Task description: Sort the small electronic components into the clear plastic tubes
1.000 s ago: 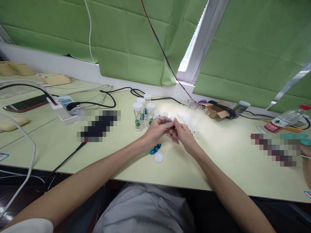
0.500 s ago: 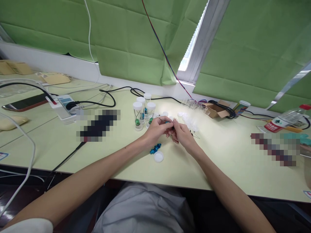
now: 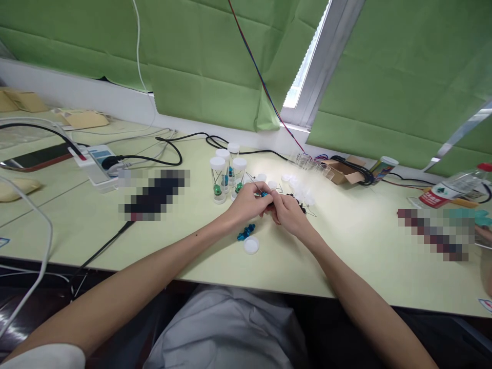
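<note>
My left hand [image 3: 249, 202] and my right hand [image 3: 287, 211] meet over the table, fingers pinched together. Between the left fingertips shows a small shiny blue part [image 3: 264, 194] with a thin metal wire running up and left. What the right fingers grip is hidden behind them, though something dark shows at the tips. Just below the hands lie several shiny blue parts [image 3: 246, 232] beside a white round cap [image 3: 251, 245]. Left of my left hand, several clear tubes with white lids [image 3: 218, 179] stand upright, holding green or blue pieces and wires.
White caps [image 3: 305, 192] and small black pieces [image 3: 303, 209] lie beyond my right hand. Farther back are clear empty tubes [image 3: 303, 161] and an open cardboard box [image 3: 342, 171]. A power strip [image 3: 100, 166] sits left, a plastic bottle [image 3: 442, 192] right. Black cables cross the back.
The blue part shows more clearly between my fingers now. Both hands stay together in nearly the same place, and the view has shifted slightly.
</note>
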A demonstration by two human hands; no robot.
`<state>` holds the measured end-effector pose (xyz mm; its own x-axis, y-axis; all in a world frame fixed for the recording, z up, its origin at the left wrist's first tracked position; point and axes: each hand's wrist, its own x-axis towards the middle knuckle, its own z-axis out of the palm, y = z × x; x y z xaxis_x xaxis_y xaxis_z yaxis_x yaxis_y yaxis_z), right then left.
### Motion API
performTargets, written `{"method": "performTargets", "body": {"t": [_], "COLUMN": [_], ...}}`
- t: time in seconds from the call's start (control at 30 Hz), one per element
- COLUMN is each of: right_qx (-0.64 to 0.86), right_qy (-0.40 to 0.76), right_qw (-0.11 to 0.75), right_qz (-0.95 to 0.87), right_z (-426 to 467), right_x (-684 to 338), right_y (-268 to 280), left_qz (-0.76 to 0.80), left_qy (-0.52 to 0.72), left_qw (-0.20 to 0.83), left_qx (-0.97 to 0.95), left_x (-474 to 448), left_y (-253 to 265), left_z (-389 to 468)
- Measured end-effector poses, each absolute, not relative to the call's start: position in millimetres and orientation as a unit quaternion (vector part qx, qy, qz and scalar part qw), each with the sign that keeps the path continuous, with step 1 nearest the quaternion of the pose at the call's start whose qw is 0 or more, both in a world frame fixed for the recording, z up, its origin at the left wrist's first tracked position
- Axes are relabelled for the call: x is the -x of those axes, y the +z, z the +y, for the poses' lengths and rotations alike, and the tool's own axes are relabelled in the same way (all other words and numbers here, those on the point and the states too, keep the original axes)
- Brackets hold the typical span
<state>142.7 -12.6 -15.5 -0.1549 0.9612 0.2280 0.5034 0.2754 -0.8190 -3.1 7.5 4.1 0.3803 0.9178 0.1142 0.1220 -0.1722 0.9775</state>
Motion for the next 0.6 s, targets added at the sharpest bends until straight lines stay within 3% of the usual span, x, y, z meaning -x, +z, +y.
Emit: {"method": "performTargets", "body": {"t": [0.37,0.6], "right_qx": [0.471,0.463], "right_qy": [0.499,0.529], "right_qw": [0.443,0.462], "right_qz": [-0.577,-0.54], "right_z": [-17,-16], "right_x": [-141,-139], "right_y": [-7,-5], "left_qz": [0.317,0.296], "left_qy": [0.414,0.44], "left_qw": [0.605,0.638], "left_qx": [-0.601,-0.559], "left_x": [4,1], "left_y": [3,2], "left_z": [9,8]}}
